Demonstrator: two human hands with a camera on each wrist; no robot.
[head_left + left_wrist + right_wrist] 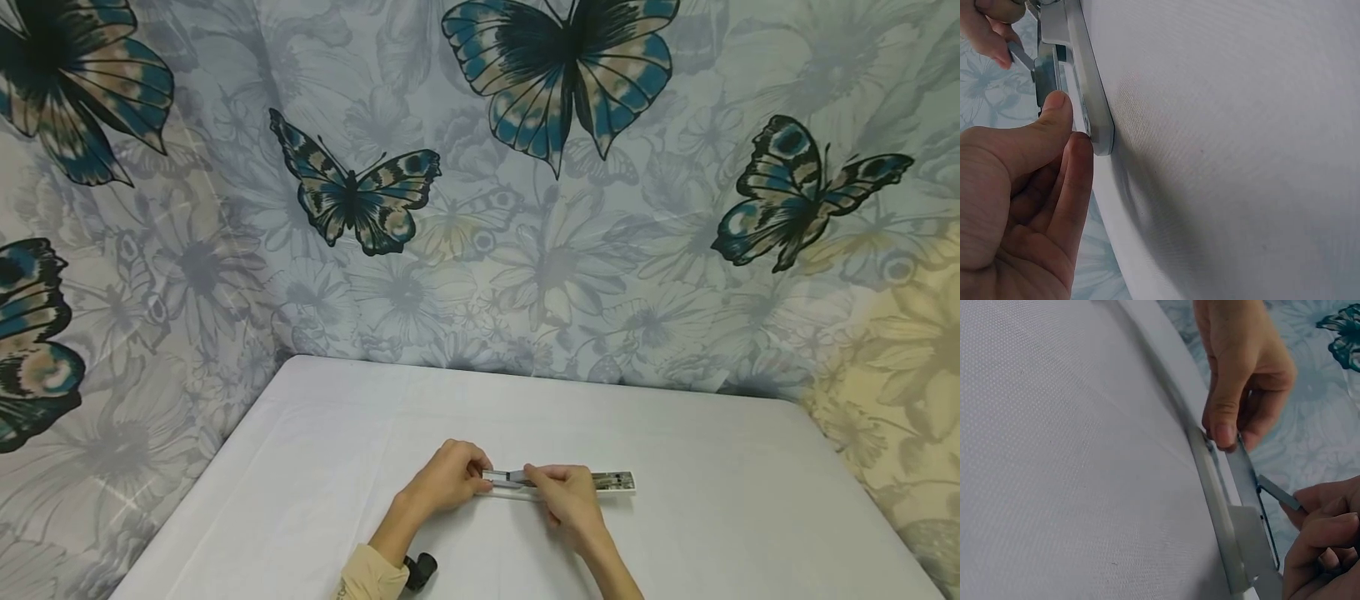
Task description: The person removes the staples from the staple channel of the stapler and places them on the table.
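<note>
A long, narrow device with a white base and a silver metal channel (pixel 615 481) lies lengthwise across the white table, near its front. My left hand (pixel 450 477) pinches its left end between thumb and fingers. In the left wrist view, the base's rounded white end (pixel 1104 134) shows just past those fingertips. My right hand (pixel 572 498) is over the device's middle. Its thumb and fingers pinch a small grey strip (pixel 1279 490) that slants up from the metal channel. The right hand hides part of the channel in the head view.
The white-covered table (pixel 360 408) reaches back to a wall of butterfly-print cloth (pixel 547 275), which also stands along the left and right sides. A small black object (pixel 422 571) shows beside the left sleeve (pixel 371 575).
</note>
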